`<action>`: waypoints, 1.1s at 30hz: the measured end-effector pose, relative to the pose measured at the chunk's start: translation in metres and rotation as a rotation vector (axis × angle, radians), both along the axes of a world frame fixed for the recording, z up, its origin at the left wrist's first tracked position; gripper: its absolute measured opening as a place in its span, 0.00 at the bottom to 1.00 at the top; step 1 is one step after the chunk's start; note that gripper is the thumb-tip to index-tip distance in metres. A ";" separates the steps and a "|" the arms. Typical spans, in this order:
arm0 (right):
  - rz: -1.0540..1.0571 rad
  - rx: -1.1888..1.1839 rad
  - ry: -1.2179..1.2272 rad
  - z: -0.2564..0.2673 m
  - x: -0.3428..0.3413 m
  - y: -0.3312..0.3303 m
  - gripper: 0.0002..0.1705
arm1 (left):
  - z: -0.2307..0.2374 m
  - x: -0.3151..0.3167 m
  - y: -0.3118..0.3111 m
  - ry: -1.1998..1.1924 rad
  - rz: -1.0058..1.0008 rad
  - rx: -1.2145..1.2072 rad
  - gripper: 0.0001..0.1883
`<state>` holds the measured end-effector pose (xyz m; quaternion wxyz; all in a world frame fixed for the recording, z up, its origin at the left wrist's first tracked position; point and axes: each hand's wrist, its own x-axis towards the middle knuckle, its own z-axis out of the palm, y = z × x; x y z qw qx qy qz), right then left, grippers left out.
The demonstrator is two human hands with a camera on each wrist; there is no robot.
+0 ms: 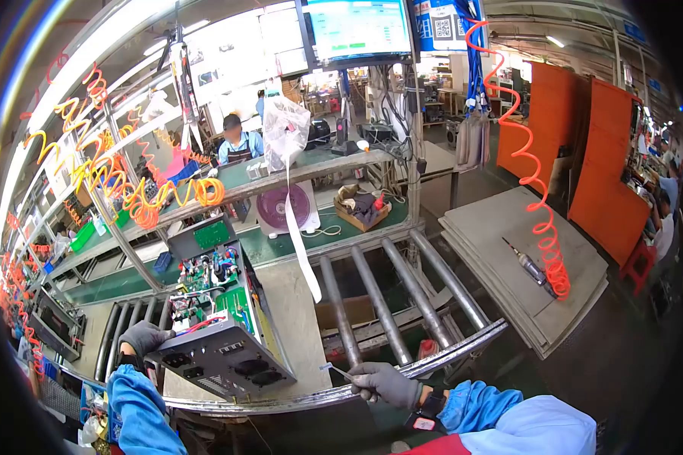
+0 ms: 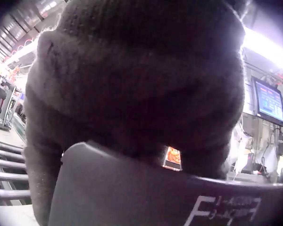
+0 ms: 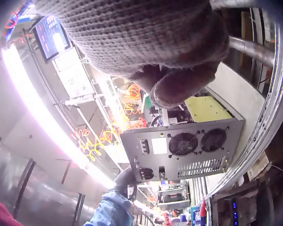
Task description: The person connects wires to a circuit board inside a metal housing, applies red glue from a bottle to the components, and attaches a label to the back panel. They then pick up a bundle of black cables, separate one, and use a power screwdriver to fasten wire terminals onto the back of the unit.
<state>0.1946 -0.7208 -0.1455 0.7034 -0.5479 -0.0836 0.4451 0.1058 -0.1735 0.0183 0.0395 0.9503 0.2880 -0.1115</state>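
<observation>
An open-topped electronics unit point(image 1: 239, 356) with a dark metal case, two fans and exposed green circuit boards point(image 1: 239, 303) stands on a board over the roller line. My gloved left hand point(image 1: 145, 338) grips the top left corner of its rear panel. In the left wrist view, the gloved fingers point(image 2: 132, 103) reach over the edge of the printed panel point(image 2: 132, 193). My gloved right hand point(image 1: 387, 384) holds a slim thing with a pale tip point(image 1: 326, 367), in front of the rollers and right of the unit. In the right wrist view, the curled glove point(image 3: 170, 61) hides that thing.
Bare metal rollers point(image 1: 376, 303) run to the right of the unit. A white strip point(image 1: 300, 243) hangs down behind it. A power screwdriver point(image 1: 531, 265) lies on stacked boards at the right, under a coiled orange hose point(image 1: 539, 189). A basket point(image 1: 363, 208) sits on the back shelf.
</observation>
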 end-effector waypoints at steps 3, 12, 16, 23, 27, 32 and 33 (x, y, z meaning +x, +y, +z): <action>0.036 0.046 -0.054 0.009 0.001 0.016 0.15 | 0.003 0.001 -0.007 -0.020 -0.011 -0.050 0.34; -0.136 0.055 -0.515 0.019 -0.003 0.086 0.18 | -0.018 -0.005 -0.059 -0.682 -0.001 0.078 0.22; -0.161 0.053 -0.498 0.027 -0.007 0.105 0.20 | -0.038 -0.009 -0.147 -1.185 -0.352 -0.185 0.12; -0.159 0.105 -0.759 0.014 0.005 0.143 0.21 | -0.060 0.007 -0.173 -1.163 -0.533 0.207 0.15; -0.200 0.211 -0.803 0.005 0.011 0.168 0.21 | -0.068 0.010 -0.172 -1.136 -0.539 0.198 0.16; -0.228 0.264 -0.828 0.005 0.013 0.187 0.21 | -0.076 0.013 -0.164 -1.180 -0.564 0.206 0.16; -0.236 0.255 -0.838 0.004 0.013 0.188 0.21 | -0.077 0.012 -0.164 -1.181 -0.568 0.217 0.16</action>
